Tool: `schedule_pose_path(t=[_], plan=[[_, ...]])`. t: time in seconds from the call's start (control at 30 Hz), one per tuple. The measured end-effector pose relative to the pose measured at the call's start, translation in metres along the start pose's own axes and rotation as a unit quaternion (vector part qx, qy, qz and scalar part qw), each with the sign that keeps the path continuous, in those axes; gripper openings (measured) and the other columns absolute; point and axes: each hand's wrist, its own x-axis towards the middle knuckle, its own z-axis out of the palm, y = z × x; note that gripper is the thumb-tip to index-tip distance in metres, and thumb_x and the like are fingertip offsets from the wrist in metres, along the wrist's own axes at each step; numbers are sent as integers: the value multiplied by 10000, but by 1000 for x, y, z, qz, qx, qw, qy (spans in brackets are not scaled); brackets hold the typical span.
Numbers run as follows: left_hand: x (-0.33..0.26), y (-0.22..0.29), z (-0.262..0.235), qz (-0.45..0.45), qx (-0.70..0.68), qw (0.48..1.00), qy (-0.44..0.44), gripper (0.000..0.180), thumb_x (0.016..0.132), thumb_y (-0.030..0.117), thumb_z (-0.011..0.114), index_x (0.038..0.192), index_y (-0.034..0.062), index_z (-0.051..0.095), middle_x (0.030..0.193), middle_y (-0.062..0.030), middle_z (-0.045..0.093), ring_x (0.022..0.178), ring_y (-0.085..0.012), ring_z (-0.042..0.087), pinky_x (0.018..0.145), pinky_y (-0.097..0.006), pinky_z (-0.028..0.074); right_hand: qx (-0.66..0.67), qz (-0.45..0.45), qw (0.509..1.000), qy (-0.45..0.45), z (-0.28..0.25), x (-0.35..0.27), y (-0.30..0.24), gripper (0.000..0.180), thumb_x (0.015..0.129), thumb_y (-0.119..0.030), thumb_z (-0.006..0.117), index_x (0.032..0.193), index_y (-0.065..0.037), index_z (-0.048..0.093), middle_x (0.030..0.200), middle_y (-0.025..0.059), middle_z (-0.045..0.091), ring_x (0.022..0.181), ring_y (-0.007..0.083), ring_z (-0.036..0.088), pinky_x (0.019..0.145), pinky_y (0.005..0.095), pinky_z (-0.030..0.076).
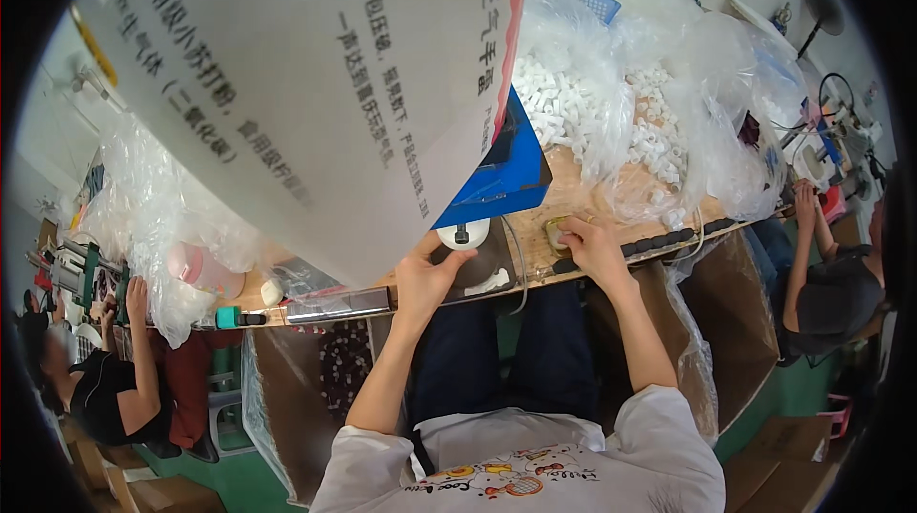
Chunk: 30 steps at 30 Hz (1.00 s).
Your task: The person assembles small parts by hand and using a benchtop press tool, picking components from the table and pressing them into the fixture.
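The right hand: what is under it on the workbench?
Under the right hand a small yellowish, rounded object shows at the edge of the wooden bench. The fingers cover most of it, so its kind cannot be told.

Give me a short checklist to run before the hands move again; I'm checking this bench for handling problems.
1. Left hand has a firm hold on the large white printed plastic bag: ok, fingers pinch its lower edge.
2. Right hand is settled on the small tan block at the wooden bench edge: ok, it rests on it.
3. View of the bench is open: not ok, the bag hides much of it.
4. Small white plastic pieces are contained: ok, they lie in clear bags.
5. Blue tray sits steady: cannot tell, partly hidden.
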Motion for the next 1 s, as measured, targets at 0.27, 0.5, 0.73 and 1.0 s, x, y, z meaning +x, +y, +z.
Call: schedule_pose_path(t=[0.27, 0.5, 0.73, 1.0], plan=[[3, 17, 6, 105, 130, 986, -4, 289, 734, 96, 850, 992, 16, 747, 960, -112, 738, 853, -290, 695, 741, -350, 523, 9, -23, 998, 52, 5, -6, 4, 157, 780, 38, 687, 932, -1, 696, 915, 151, 681, 896, 367, 634, 775, 426, 506], [-1, 5, 15, 134, 150, 978, 48, 210, 796, 65, 808, 980, 5, 726, 924, -100, 734, 866, -256, 703, 748, -339, 529, 7, -30, 997, 76, 7, -10, 5, 172, 781, 43, 684, 946, -6, 696, 925, 144, 688, 906, 358, 641, 777, 424, 513], [3, 11, 9, -50, -211, 971, 96, 219, 964, 137, 685, 1071, -54, 669, 1013, -82, 712, 971, -154, 632, 866, -313, 496, 34, -25, 993, 113, 18, -18, 11, 199, 766, 51, 697, 957, -6, 693, 945, 136, 690, 924, 348, 641, 780, 415, 517], [14, 28, -11, -62, 100, 990, -81, 245, 854, 116, 747, 1047, -31, 711, 853, -109, 726, 767, -168, 655, 757, -302, 509, 23, -23, 987, 159, 21, -16, 15, 186, 785, 56, 698, 965, 8, 696, 992, 142, 701, 846, 311, 651, 727, 363, 518]])
